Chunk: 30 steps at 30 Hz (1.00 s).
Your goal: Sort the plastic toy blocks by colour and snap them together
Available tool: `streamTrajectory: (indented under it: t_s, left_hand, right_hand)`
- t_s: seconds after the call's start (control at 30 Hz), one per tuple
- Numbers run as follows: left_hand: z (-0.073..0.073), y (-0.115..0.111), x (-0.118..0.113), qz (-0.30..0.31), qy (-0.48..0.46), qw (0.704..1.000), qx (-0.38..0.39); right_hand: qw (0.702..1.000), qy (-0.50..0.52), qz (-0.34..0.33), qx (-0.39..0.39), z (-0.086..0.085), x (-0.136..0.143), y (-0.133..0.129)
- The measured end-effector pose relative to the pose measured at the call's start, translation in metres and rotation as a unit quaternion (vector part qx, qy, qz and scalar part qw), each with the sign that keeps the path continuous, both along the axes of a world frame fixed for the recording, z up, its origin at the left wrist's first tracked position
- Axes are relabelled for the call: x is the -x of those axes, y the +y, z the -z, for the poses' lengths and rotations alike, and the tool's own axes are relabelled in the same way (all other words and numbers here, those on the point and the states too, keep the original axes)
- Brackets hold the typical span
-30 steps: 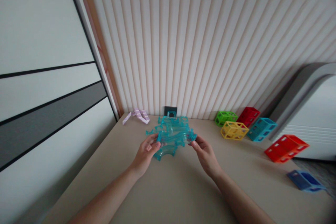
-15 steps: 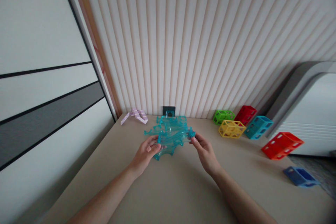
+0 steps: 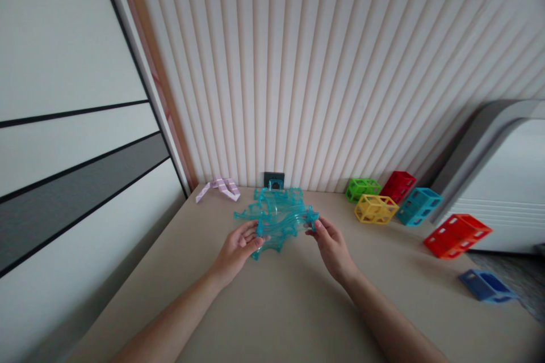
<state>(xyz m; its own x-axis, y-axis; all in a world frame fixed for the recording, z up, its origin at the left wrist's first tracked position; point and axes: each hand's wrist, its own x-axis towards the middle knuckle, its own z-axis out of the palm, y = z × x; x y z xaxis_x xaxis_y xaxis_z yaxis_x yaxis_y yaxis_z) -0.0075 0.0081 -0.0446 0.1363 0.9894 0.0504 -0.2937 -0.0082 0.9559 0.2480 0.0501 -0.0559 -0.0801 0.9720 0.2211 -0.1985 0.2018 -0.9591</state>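
Observation:
Several translucent teal plastic track pieces [image 3: 276,201] lie bunched together at the far middle of the table, overlapping in view. A curved teal track piece [image 3: 285,222] spans between my two hands in front of them. My left hand [image 3: 238,248] pinches its left end, thumb on the near side and fingers behind. At the right end, my right hand [image 3: 332,248] grips a small connector-like part between thumb and fingers. The see-through plastic makes it hard to tell where one piece stops and another begins.
Right of my hands stand open-frame blocks: green [image 3: 363,189], yellow [image 3: 376,209], dark red [image 3: 398,186], teal [image 3: 419,206], red-orange [image 3: 457,236] and blue [image 3: 487,286]. Folded lilac strips [image 3: 219,187] lie back left. A black socket [image 3: 273,177] sits at the ribbed wall [image 3: 272,68].
My right hand has shifted slightly, with its end of the track piece moving a little to the right. My left hand keeps its hold almost in place.

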Motion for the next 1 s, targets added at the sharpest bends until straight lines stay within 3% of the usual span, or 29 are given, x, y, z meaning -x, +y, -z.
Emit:
streamTrajectory:
  t_s: [0.33, 0.6, 1.0]
  left_hand:
    - [0.006, 0.004, 0.003, 0.002, -0.008, 1.0, -0.023]
    - [-0.001, 0.001, 0.001, -0.012, -0.002, 1.0, -0.023]
    - [-0.004, 0.001, 0.001, -0.037, 0.042, 0.998, -0.017]
  right_hand:
    - [0.999, -0.029, 0.001, -0.026, 0.002, -0.002, 0.0]
    - [0.998, -0.051, 0.008, -0.029, 0.001, -0.001, -0.001]
    - [0.998, -0.051, -0.004, -0.026, -0.012, 0.005, -0.008]
